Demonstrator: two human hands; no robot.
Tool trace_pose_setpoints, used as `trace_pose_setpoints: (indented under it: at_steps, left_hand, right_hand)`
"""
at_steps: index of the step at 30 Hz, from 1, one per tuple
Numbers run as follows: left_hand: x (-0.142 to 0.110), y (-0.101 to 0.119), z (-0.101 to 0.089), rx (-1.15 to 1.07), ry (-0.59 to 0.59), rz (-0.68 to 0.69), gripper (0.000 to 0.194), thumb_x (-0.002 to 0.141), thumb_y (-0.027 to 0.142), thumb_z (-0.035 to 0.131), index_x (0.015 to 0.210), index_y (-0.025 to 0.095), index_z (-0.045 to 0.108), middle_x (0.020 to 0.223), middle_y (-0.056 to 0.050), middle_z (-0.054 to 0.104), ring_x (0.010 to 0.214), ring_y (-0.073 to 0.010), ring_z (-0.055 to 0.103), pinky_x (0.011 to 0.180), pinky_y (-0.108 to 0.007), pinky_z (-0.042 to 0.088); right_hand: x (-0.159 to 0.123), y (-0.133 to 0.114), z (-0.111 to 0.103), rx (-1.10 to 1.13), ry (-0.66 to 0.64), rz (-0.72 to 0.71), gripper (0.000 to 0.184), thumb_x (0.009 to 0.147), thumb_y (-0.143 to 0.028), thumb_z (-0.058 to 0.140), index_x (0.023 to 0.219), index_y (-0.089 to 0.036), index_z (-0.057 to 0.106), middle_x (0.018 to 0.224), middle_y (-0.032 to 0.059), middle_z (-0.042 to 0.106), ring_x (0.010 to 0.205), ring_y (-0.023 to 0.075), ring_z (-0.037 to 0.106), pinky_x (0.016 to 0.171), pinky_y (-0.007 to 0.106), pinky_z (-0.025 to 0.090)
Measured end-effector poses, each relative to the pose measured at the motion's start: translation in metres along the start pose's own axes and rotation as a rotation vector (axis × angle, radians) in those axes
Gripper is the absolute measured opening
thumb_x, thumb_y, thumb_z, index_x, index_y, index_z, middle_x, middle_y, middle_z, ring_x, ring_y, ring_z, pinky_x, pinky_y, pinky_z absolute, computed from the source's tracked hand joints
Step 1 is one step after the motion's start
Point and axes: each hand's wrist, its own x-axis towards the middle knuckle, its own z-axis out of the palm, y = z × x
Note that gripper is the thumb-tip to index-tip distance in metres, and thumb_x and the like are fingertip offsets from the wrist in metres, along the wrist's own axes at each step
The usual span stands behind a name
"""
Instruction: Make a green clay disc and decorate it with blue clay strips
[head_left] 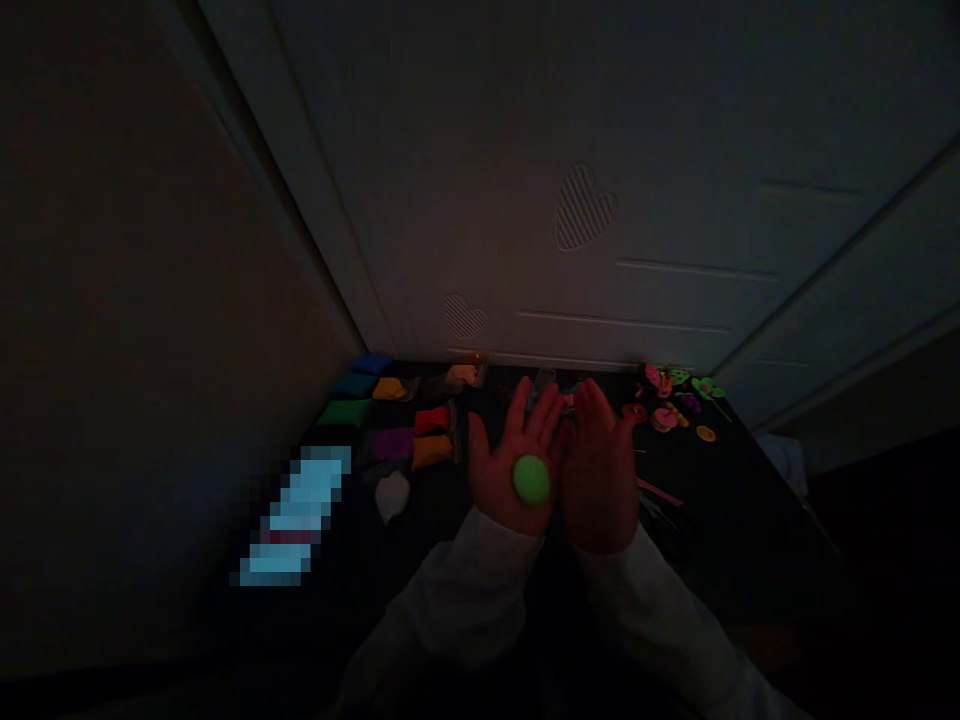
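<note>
No lettering, label or number can be read; the bright rectangle (pixel 296 515) is blurred into blocks – nothing on it can be made out.

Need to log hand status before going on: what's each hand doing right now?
Left hand: open, palm up, round green piece resting on the palm.
Right hand: open, nothing visible in it.

A pale, loose left sleeve (pixel 465 595) and a matching right sleeve (pixel 656 605), both long and visibly creased, are worn, with the left hand (pixel 498 468) and right hand (pixel 598 485) left uncovered.
</note>
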Motion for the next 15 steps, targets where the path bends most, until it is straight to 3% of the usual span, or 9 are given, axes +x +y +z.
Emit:
trace_pose_setpoints:
  at_steps: [3, 7, 10, 15]
  left_hand:
    - [-0.003, -0.006, 0.003, 0.138, -0.025, 0.014, 0.074, 0.075, 0.068, 0.012, 0.131, 0.024, 0.031, 0.129, -0.007, 0.044, 0.124, -0.0235, 0.032, 0.101, -0.041, 0.028]
    - [-0.015, -0.016, 0.007, 0.343, -0.086, 0.108, 0.073, 0.074, 0.069, 0.016, 0.128, 0.024, 0.038, 0.132, -0.004, 0.04, 0.128, -0.0238, 0.025, 0.105, -0.038, 0.022]
    - [-0.018, -0.017, 0.006, 0.405, -0.107, 0.125, 0.076, 0.071, 0.072, 0.021, 0.128, 0.024, 0.037, 0.132, -0.004, 0.04, 0.129, -0.0248, 0.022, 0.105, -0.037, 0.022]
    - [-0.005, -0.003, -0.002, 0.179, -0.024, 0.018, 0.074, 0.075, 0.068, 0.014, 0.131, 0.023, 0.03, 0.13, -0.007, 0.042, 0.125, -0.025, 0.031, 0.1, -0.042, 0.03]
  right_hand:
    - [0.001, 0.006, -0.002, -0.193, -0.014, -0.088, 0.052, 0.086, -0.05, 0.015, 0.13, -0.026, 0.029, 0.14, 0.0034, 0.023, 0.131, 0.016, 0.014, 0.106, 0.044, 0.015]
    - [-0.009, 0.009, 0.001, -0.501, -0.065, -0.273, 0.055, 0.086, -0.046, 0.024, 0.135, -0.023, 0.017, 0.143, 0.0055, 0.012, 0.132, 0.0203, 0.008, 0.106, 0.044, 0.015]
    - [-0.012, 0.011, 0.003, -0.516, -0.111, -0.295, 0.059, 0.084, -0.046, 0.031, 0.136, -0.023, 0.013, 0.144, 0.006, 0.01, 0.132, 0.0232, 0.007, 0.106, 0.045, 0.015]
    - [-0.003, 0.011, 0.001, -0.412, -0.042, -0.237, 0.053, 0.086, -0.048, 0.008, 0.135, -0.028, 0.013, 0.142, 0.0024, 0.017, 0.131, 0.017, 0.013, 0.102, 0.041, 0.025]
